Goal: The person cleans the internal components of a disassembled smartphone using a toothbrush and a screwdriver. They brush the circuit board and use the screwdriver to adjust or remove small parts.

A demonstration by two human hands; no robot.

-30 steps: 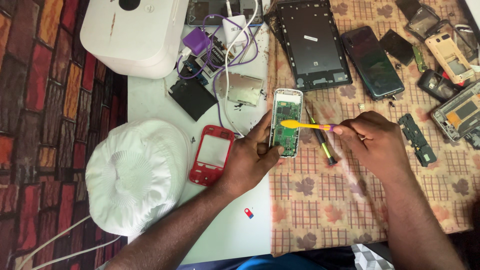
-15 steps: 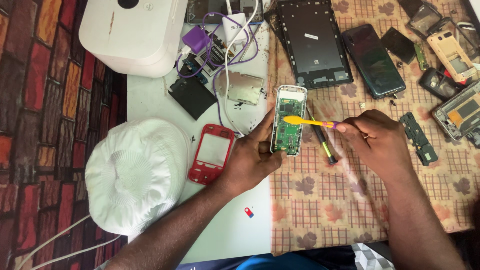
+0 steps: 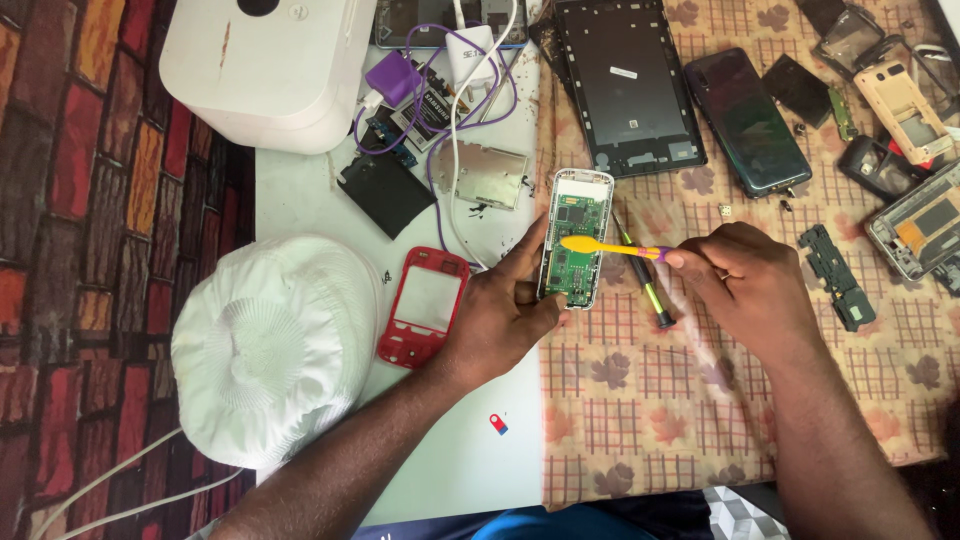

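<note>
left hand (image 3: 500, 315) grips opened white phone (image 3: 575, 237), board up, above the surface's cloth edge | right hand (image 3: 745, 280) pinches yellow brush (image 3: 600, 246), head on green board | advice: light short strokes, phone steady, bristles clear of connectors | screwdriver (image 3: 645, 285) lies beside

Premises: a phone repair bench. The worktop (image 3: 640, 400), under a patterned cloth, carries an opened tablet shell (image 3: 625, 85), a dark smartphone (image 3: 745, 120), stripped phone frames (image 3: 915, 225), a red phone cover (image 3: 422, 307), a bare circuit board (image 3: 572, 243), chargers (image 3: 470, 50) and a screwdriver (image 3: 645, 285).
</note>
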